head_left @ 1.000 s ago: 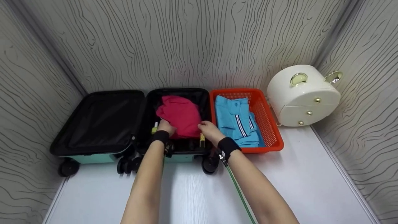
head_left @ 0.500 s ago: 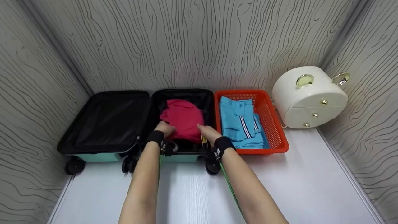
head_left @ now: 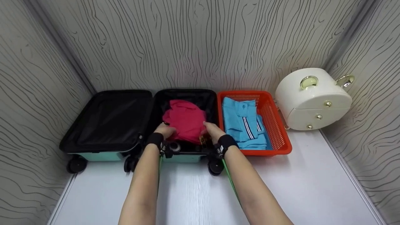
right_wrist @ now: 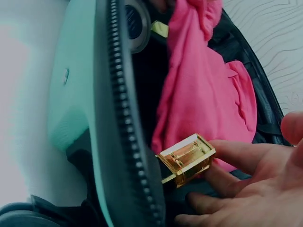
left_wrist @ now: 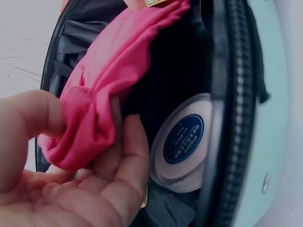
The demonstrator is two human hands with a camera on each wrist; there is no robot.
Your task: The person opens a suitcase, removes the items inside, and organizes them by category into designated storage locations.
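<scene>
A crumpled pink garment lies inside the open half of a mint suitcase lined in black. My left hand pinches its near left edge; in the left wrist view the folded cloth sits between thumb and fingers. At the opposite side is my right hand, fingers extended and thumb apart, close to the garment's edge. Those fingers meet a gold buckle in the right wrist view. A round jar with a dark blue label lies by the suitcase wall near my left hand.
The suitcase's other half lies flat on the left. To the right, a red basket holds folded blue clothes. Beyond it stands a white rounded case with gold knobs. Patterned walls enclose the back and sides.
The view has shifted slightly, moving the scene rightward. The garment has come a little nearer to me. A yellow-green item by my left hand is now hidden in the head view, and the jar shows.
</scene>
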